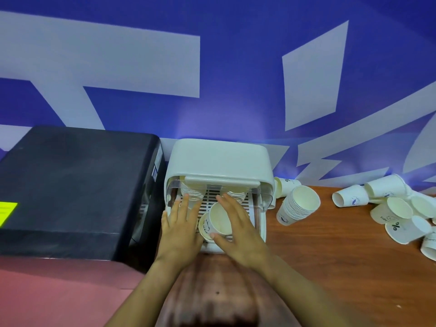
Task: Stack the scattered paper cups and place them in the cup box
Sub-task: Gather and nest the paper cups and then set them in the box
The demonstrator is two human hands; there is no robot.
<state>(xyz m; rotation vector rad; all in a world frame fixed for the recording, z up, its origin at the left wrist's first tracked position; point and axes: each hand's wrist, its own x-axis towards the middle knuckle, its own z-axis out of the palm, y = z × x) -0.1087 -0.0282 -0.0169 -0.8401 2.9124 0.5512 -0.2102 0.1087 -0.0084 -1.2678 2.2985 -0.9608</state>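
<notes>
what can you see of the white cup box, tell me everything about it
The cup box is a white, rounded, plastic-looking case standing on the wooden table, close beside a black machine on its left. Its clear front flap is lifted, showing a slatted white floor. Two cup stacks sit at the back, rims facing out. A tilted cup stack lies at the front, with the left hand and right hand on either side of it.
</notes>
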